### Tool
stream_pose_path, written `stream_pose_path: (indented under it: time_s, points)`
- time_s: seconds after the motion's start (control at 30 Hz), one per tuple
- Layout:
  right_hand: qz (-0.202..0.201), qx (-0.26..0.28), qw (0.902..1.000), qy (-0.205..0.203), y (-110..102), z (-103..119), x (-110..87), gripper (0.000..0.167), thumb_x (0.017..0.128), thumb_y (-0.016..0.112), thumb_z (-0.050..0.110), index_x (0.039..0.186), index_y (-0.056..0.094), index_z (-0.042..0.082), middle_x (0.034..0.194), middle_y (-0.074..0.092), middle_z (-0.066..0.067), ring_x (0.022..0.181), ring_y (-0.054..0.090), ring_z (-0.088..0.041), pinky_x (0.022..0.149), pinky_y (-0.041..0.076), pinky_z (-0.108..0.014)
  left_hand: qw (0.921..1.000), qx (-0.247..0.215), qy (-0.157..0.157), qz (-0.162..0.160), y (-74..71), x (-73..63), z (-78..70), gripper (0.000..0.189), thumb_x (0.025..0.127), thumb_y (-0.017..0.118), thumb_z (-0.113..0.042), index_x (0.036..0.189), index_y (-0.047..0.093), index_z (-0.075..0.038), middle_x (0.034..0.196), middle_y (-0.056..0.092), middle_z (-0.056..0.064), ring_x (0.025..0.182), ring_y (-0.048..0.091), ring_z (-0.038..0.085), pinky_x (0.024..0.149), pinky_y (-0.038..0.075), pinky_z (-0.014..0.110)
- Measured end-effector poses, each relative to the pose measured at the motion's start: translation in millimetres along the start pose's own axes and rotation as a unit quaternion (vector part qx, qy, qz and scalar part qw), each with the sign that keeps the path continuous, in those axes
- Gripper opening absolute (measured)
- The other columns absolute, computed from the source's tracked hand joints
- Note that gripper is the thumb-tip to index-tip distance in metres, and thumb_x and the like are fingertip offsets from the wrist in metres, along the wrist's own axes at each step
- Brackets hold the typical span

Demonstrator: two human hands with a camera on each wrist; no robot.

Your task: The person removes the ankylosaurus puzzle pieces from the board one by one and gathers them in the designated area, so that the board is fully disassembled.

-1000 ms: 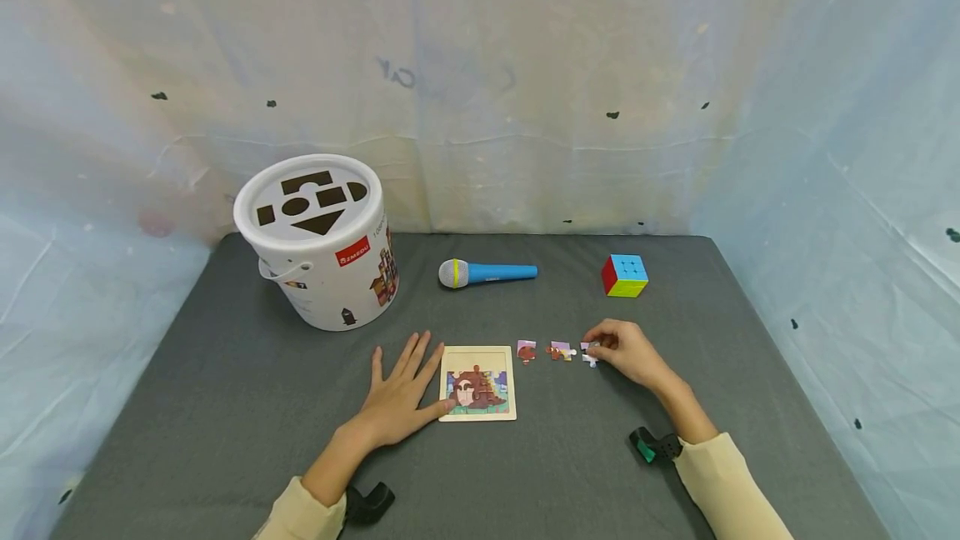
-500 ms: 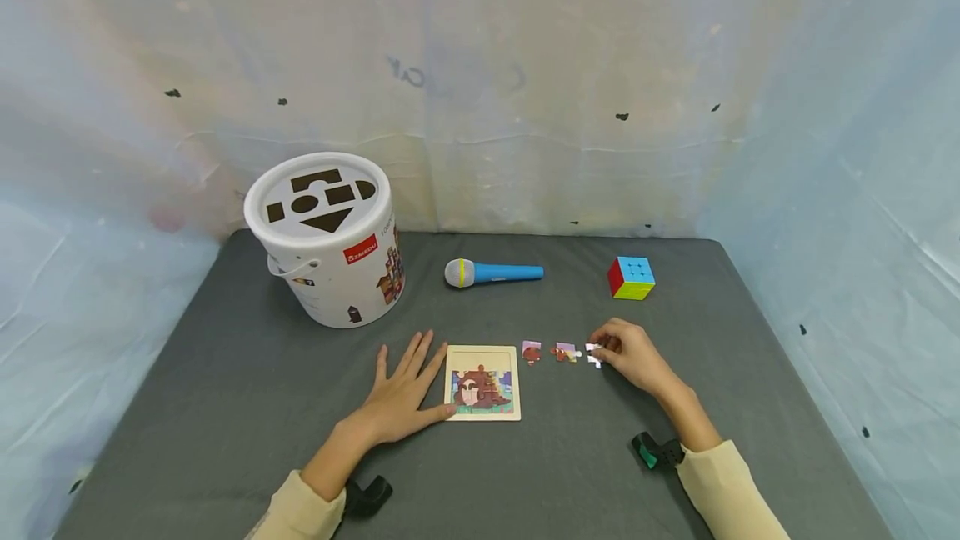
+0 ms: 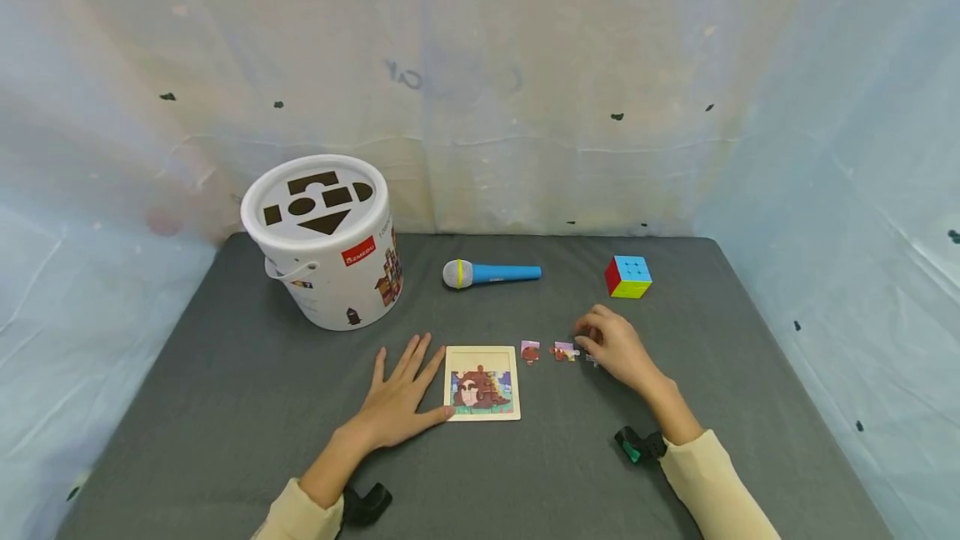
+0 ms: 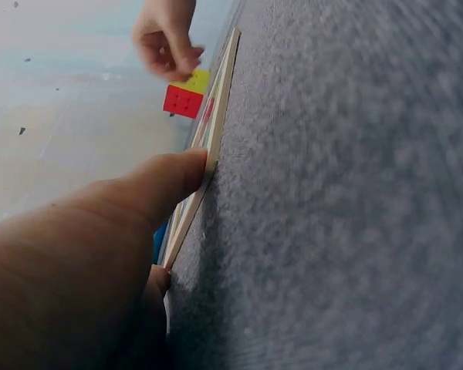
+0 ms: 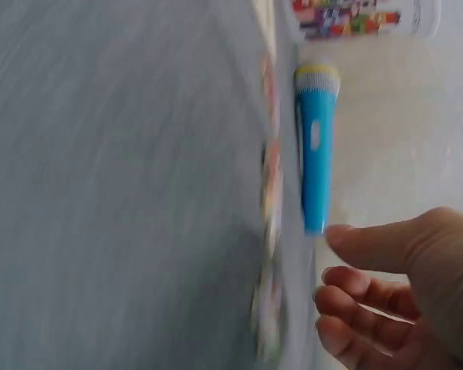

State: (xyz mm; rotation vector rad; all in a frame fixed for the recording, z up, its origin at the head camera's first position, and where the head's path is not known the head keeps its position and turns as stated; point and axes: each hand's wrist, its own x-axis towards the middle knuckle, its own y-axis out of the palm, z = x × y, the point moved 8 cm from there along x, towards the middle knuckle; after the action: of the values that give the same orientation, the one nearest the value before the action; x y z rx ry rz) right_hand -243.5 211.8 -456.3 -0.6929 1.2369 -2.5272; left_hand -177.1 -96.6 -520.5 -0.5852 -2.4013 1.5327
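A square wooden puzzle board (image 3: 482, 420) lies on the table, its lower part filled with a brown animal picture. My left hand (image 3: 397, 407) rests spread flat at its left; the thumb (image 4: 187, 167) touches the board's edge in the left wrist view. Right of the board lie two loose jigsaw pieces, a reddish one (image 3: 530, 352) and a purple-and-brown one (image 3: 563, 351). A third jigsaw piece (image 3: 592, 359) is partly hidden under my right hand (image 3: 617, 348). In the right wrist view, that hand's thumb and loosely bent fingers stand apart with nothing between them.
A blue toy microphone (image 3: 504, 273) lies behind the board. At the back right sits a puzzle cube (image 3: 628, 277). A tall white bucket (image 3: 330, 290) with shaped holes in its lid stands at the back left. Pale sheeting (image 3: 480, 107) surrounds the table.
My right hand pinched the third jigsaw piece earlier; now it has let go and lifted slightly, shifting left and away from me. The left hand stays on the board's edge.
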Motion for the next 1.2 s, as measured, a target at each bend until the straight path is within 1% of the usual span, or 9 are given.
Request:
stream_pose_path:
  time_s: [0.07,0.17,0.3,0.37,0.43,0.57,0.73,0.93,1.2]
  points:
    - [-0.002,0.028,0.9996,-0.01,7.8,13.7,8.1,0.01,0.085,0.076,-0.004,0.093,0.073,0.001,0.087,0.061,-0.002,0.073,0.053,-0.011,0.063,0.047,-0.028,1.0,0.0,-0.001,-0.004,0.5,0.2,0.6,0.094,0.091,0.056,-0.067,0.16,0.022,-0.015,0.167,0.008,0.014,0.153,0.003,0.031,0.111,-0.009,0.068]
    - [0.029,0.099,0.9945,-0.017,27.8,37.4,20.3,0.009,0.088,0.071,-0.004,0.097,0.073,-0.001,0.092,0.065,-0.004,0.079,0.059,-0.013,0.068,0.052,-0.028,1.0,-0.002,0.0,-0.009,1.1,0.6,1.4,0.094,0.09,0.056,-0.068,0.16,0.024,-0.015,0.166,0.009,0.014,0.153,0.003,0.031,0.111,-0.009,0.068]
    - [0.101,0.198,0.9749,-0.018,62.9,72.3,33.1,0.013,0.093,0.066,-0.003,0.104,0.073,-0.002,0.1,0.069,-0.011,0.088,0.063,-0.016,0.074,0.054,-0.031,0.9999,0.001,-0.002,-0.01,3.0,1.4,3.2,0.094,0.09,0.054,-0.07,0.161,0.022,-0.016,0.167,0.008,0.012,0.153,0.002,0.03,0.112,-0.011,0.067]
    - [0.128,0.23,0.9646,-0.024,78.8,88.2,37.2,0.015,0.094,0.064,-0.003,0.107,0.072,-0.002,0.102,0.07,-0.013,0.09,0.064,-0.019,0.075,0.055,-0.033,0.9999,0.002,-0.002,-0.01,3.5,1.8,3.9,0.094,0.09,0.052,-0.071,0.161,0.022,-0.017,0.167,0.008,0.012,0.153,0.002,0.029,0.112,-0.011,0.067]
    - [0.141,0.248,0.9579,-0.032,91.9,100.7,40.2,0.017,0.094,0.062,-0.005,0.108,0.072,-0.003,0.103,0.07,-0.015,0.09,0.065,-0.022,0.076,0.055,-0.034,1.0,0.003,-0.003,-0.008,3.5,2.0,4.0,0.094,0.09,0.052,-0.071,0.161,0.021,-0.018,0.167,0.007,0.01,0.153,0.001,0.028,0.112,-0.011,0.066]
    - [0.143,0.246,0.958,-0.036,108.7,114.1,43.4,0.02,0.092,0.059,-0.01,0.108,0.071,-0.004,0.101,0.069,-0.016,0.086,0.064,-0.022,0.074,0.055,-0.031,0.9999,0.007,-0.001,-0.008,4.7,2.3,4.8,0.093,0.091,0.049,-0.073,0.161,0.018,-0.02,0.168,0.004,0.008,0.153,-0.001,0.025,0.112,-0.011,0.065]
    - [0.153,0.24,0.9583,-0.03,120.1,119.7,41.6,0.022,0.09,0.058,-0.012,0.106,0.071,-0.003,0.097,0.07,-0.014,0.08,0.062,-0.019,0.069,0.053,-0.026,0.9996,0.013,0.011,-0.023,4.6,1.2,3.8,0.092,0.091,0.047,-0.074,0.161,0.019,-0.02,0.167,0.005,0.008,0.153,0.0,0.025,0.112,-0.009,0.066]
    - [0.145,0.243,0.9587,-0.023,124.6,119.9,38.6,0.021,0.09,0.057,-0.013,0.102,0.071,-0.003,0.092,0.07,-0.012,0.073,0.06,-0.015,0.064,0.051,-0.025,0.9991,0.015,0.019,-0.034,4.8,0.1,4.1,0.092,0.091,0.047,-0.073,0.161,0.021,-0.02,0.167,0.007,0.009,0.153,0.001,0.027,0.112,-0.009,0.067]
    - [0.148,0.233,0.9611,-0.002,129.7,121.2,36.0,0.017,0.089,0.064,-0.011,0.102,0.07,-0.003,0.093,0.068,-0.012,0.072,0.059,-0.012,0.063,0.05,-0.023,0.9995,0.009,0.015,-0.026,3.9,-1.4,3.7,0.092,0.091,0.048,-0.073,0.161,0.021,-0.02,0.167,0.006,0.009,0.153,0.001,0.027,0.112,-0.009,0.066]
